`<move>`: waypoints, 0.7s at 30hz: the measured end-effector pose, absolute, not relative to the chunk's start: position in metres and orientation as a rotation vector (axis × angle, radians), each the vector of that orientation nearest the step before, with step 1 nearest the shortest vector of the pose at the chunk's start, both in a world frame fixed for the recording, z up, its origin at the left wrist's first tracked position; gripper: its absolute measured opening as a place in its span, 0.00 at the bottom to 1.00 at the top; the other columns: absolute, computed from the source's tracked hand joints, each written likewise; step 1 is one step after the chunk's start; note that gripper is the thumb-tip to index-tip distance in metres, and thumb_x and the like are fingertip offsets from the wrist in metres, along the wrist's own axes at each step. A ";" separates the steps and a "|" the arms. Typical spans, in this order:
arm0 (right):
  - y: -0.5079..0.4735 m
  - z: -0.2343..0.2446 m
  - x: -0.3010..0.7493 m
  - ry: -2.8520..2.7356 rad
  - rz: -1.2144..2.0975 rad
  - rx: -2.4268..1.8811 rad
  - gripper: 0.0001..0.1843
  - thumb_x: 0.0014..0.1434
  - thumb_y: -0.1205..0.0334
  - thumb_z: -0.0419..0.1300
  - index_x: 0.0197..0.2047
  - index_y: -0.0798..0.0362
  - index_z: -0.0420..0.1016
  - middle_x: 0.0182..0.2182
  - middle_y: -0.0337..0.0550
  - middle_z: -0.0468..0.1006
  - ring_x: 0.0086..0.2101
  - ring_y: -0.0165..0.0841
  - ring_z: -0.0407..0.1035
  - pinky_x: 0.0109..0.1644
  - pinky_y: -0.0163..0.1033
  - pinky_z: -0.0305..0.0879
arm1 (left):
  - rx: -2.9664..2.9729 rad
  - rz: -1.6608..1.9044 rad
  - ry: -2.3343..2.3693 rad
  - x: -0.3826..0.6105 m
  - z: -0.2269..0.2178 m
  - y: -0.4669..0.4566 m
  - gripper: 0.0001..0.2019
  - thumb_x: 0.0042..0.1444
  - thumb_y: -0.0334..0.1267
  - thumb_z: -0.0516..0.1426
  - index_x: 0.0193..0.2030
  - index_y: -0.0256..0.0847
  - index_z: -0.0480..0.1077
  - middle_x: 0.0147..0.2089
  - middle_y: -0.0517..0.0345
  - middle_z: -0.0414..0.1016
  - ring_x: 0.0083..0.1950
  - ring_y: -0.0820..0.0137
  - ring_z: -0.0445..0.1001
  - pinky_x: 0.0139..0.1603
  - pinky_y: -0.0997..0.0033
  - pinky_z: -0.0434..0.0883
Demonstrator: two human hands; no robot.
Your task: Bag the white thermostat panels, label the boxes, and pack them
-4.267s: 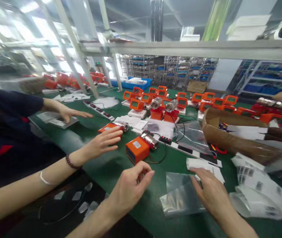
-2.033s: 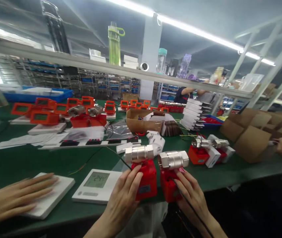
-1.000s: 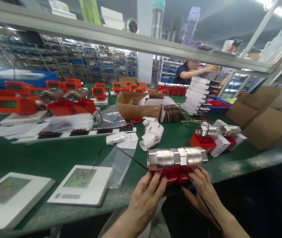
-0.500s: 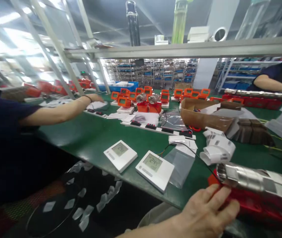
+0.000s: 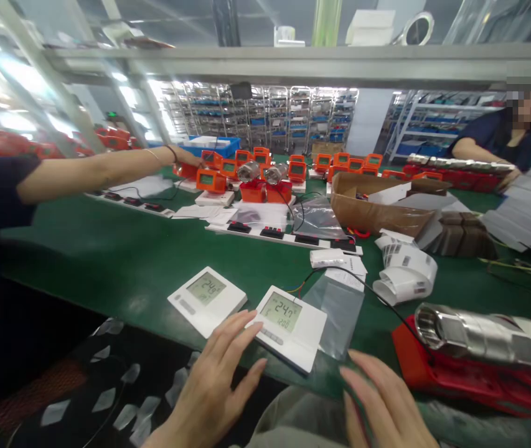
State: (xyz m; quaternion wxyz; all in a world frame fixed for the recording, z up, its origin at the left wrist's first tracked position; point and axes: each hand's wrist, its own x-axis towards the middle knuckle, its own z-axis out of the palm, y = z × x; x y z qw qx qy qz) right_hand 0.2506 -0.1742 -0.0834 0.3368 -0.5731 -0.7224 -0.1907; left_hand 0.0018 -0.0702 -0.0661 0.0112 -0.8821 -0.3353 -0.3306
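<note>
Released since a moment earlier, the red valve unit (image 5: pixel 433 373) lay on the worktop (image 5: pixel 106 249) at right. The left hand (image 5: pixel 213 389), fingers spread, touched the nearer white thermostat (image 5: pixel 288 323). The right hand (image 5: pixel 381 404) hovered open and empty between them.

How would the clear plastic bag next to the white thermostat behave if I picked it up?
Probably floppy: the clear plastic bag lies thin and flat on the table. Likely light, and its glossy film may slip.

Orange units (image 5: pixel 210 180) are standing at upper centre; a box (image 5: pixel 372 214) is sitting centre right, labels (image 5: pixel 405 277) lying below it.
</note>
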 end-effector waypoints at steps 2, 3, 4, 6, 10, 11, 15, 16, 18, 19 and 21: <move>-0.142 -0.085 0.240 -1.936 -0.578 -1.678 0.22 0.60 0.61 0.53 0.55 0.63 0.68 0.52 0.59 0.72 0.51 0.49 0.67 0.48 0.49 0.71 | -2.764 -1.096 -1.002 0.010 -0.066 -0.067 0.18 0.60 0.29 0.54 0.57 0.36 0.62 0.58 0.46 0.64 0.62 0.62 0.62 0.62 0.61 0.64; -0.128 -0.086 0.238 -1.923 -0.598 -1.778 0.22 0.60 0.63 0.52 0.55 0.66 0.68 0.51 0.61 0.73 0.50 0.50 0.68 0.47 0.50 0.72 | -2.775 -1.128 -0.975 0.014 -0.066 -0.065 0.17 0.60 0.28 0.54 0.56 0.36 0.63 0.58 0.47 0.65 0.61 0.63 0.63 0.62 0.62 0.64; -0.117 -0.087 0.238 -1.893 -0.608 -1.868 0.21 0.59 0.65 0.51 0.53 0.67 0.69 0.48 0.61 0.74 0.48 0.50 0.69 0.45 0.51 0.72 | -2.787 -1.158 -0.951 0.018 -0.065 -0.063 0.16 0.60 0.28 0.54 0.55 0.36 0.64 0.57 0.47 0.66 0.61 0.64 0.63 0.62 0.63 0.64; -0.105 -0.087 0.244 -1.840 -0.616 -1.957 0.16 0.59 0.71 0.48 0.47 0.65 0.73 0.42 0.57 0.78 0.44 0.46 0.72 0.44 0.48 0.72 | -2.803 -1.223 -0.918 0.025 -0.062 -0.060 0.14 0.60 0.27 0.55 0.53 0.37 0.66 0.55 0.49 0.67 0.60 0.65 0.64 0.62 0.64 0.64; -0.110 -0.082 0.258 -1.791 -0.636 -1.841 0.13 0.62 0.71 0.50 0.45 0.60 0.75 0.42 0.51 0.79 0.42 0.41 0.73 0.46 0.44 0.72 | -2.874 -1.383 -0.878 0.040 -0.053 -0.056 0.11 0.60 0.25 0.54 0.48 0.38 0.69 0.47 0.53 0.72 0.52 0.70 0.69 0.56 0.69 0.67; -0.112 -0.080 0.259 -1.810 -0.580 -1.829 0.12 0.61 0.69 0.53 0.46 0.60 0.75 0.44 0.51 0.79 0.44 0.41 0.72 0.48 0.44 0.72 | -2.902 -1.416 -0.857 0.045 -0.051 -0.056 0.10 0.60 0.25 0.54 0.47 0.37 0.69 0.45 0.54 0.72 0.50 0.71 0.69 0.53 0.71 0.69; -0.109 -0.079 0.257 -1.948 -0.405 -2.052 0.14 0.51 0.74 0.63 0.43 0.62 0.77 0.44 0.53 0.79 0.44 0.44 0.73 0.44 0.43 0.75 | -2.971 -1.477 -0.792 0.060 -0.046 -0.062 0.09 0.59 0.23 0.54 0.44 0.37 0.70 0.42 0.55 0.73 0.45 0.71 0.71 0.49 0.71 0.70; -0.106 -0.080 0.257 -1.966 -0.423 -2.108 0.14 0.49 0.79 0.61 0.41 0.62 0.78 0.42 0.53 0.79 0.42 0.44 0.74 0.42 0.42 0.75 | -2.979 -1.487 -0.783 0.063 -0.045 -0.064 0.10 0.59 0.23 0.54 0.44 0.37 0.70 0.42 0.55 0.73 0.45 0.71 0.71 0.48 0.70 0.70; -0.106 -0.081 0.259 -1.983 -0.459 -2.151 0.16 0.49 0.84 0.56 0.36 0.61 0.79 0.38 0.51 0.80 0.38 0.42 0.75 0.36 0.41 0.76 | -3.000 -1.511 -0.771 0.067 -0.043 -0.068 0.10 0.59 0.23 0.54 0.44 0.37 0.69 0.41 0.56 0.73 0.44 0.71 0.71 0.48 0.71 0.70; -0.108 -0.080 0.261 -1.985 -0.499 -2.120 0.16 0.50 0.84 0.55 0.36 0.61 0.79 0.37 0.51 0.80 0.37 0.43 0.75 0.35 0.42 0.76 | -3.010 -1.524 -0.771 0.068 -0.042 -0.070 0.10 0.59 0.22 0.53 0.44 0.37 0.69 0.40 0.56 0.73 0.43 0.72 0.71 0.47 0.71 0.70; -0.122 -0.074 0.264 -1.970 -0.639 -1.966 0.13 0.56 0.79 0.55 0.40 0.63 0.78 0.39 0.53 0.80 0.39 0.44 0.75 0.37 0.43 0.75 | -3.024 -1.540 -0.788 0.068 -0.040 -0.074 0.11 0.59 0.22 0.53 0.45 0.38 0.69 0.40 0.57 0.73 0.43 0.72 0.71 0.46 0.73 0.70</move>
